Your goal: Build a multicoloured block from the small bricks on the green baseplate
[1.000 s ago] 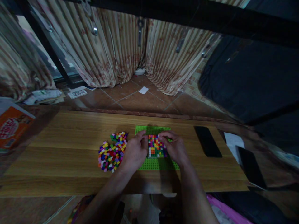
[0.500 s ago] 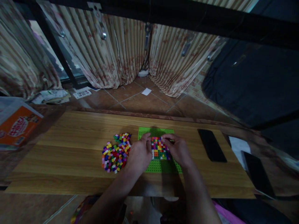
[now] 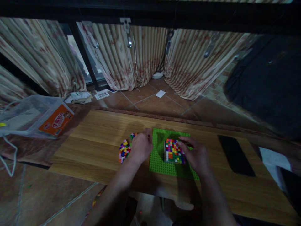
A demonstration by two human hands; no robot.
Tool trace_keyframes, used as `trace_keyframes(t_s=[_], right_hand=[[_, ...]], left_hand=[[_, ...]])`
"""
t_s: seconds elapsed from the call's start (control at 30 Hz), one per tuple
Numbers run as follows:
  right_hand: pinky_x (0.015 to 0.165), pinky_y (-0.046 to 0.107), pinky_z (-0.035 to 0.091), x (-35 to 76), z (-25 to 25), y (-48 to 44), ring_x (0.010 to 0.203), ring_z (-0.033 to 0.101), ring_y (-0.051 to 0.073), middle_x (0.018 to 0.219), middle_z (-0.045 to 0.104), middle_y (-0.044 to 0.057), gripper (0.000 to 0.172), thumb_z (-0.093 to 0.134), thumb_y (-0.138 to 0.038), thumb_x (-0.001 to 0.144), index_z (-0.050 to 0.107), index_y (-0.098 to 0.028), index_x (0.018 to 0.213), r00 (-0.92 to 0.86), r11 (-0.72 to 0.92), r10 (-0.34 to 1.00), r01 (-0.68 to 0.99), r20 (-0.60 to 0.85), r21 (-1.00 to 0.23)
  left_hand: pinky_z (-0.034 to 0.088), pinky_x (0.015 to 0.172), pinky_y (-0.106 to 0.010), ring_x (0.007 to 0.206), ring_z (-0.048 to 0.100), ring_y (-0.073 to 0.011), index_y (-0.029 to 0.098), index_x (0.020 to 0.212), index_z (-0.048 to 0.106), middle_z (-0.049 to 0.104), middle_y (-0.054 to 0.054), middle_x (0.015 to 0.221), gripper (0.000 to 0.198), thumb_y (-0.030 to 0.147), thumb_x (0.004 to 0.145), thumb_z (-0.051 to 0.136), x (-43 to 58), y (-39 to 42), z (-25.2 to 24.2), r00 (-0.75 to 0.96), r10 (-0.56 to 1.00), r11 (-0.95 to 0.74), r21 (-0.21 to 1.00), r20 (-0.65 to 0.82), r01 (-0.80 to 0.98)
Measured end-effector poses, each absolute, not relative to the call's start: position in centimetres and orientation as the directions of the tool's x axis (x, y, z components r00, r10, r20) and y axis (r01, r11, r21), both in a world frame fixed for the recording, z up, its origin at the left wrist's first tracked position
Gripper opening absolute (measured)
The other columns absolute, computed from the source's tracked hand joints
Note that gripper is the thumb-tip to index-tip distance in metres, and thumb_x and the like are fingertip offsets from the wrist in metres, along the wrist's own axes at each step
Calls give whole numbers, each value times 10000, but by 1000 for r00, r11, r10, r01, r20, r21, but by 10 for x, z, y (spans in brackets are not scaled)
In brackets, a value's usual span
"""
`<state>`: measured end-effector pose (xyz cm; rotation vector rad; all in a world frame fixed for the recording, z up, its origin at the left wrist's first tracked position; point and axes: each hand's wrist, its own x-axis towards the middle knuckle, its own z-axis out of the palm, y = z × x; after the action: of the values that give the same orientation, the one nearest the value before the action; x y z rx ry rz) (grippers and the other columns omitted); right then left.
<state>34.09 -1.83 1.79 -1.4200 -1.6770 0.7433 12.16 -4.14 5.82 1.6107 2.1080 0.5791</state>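
Note:
A block of small multicoloured toy bricks (image 3: 172, 150) sits on a green studded baseplate (image 3: 157, 163). My right hand (image 3: 198, 155) is over the block's right side, thumb and forefinger apart, their tips at its upper right part. No brick shows between them. Just left of the baseplate, my left hand (image 3: 141, 146) is raised with its fingers curled together; whatever they may hold is hidden. It partly covers a pile of loose bricks (image 3: 124, 150) on the wooden table.
A black phone-like slab (image 3: 235, 155) lies on the right of the wooden table (image 3: 94, 141). White paper (image 3: 275, 161) and another dark slab (image 3: 289, 183) are further right. A clear plastic bin (image 3: 30, 117) with an orange label stands at the left, and curtains (image 3: 141, 56) hang behind.
My left hand has moved off the block to the left, over the loose bricks. My right hand stays by the block, its fingers now further apart. The view has swung left.

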Motion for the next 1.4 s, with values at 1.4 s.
trace_keyframes(t_s=[1.4], right_hand=[[780, 371, 556, 331, 26, -22, 838, 714, 249, 909, 766, 88, 327, 579, -474, 873, 741, -191, 893, 21, 265, 938, 599, 345, -756]], left_hand=[[464, 939, -380, 1079, 598, -290, 140, 929, 689, 670, -167, 1089, 214, 156, 835, 497, 65, -37, 44, -201, 974, 223, 261, -106, 939]])
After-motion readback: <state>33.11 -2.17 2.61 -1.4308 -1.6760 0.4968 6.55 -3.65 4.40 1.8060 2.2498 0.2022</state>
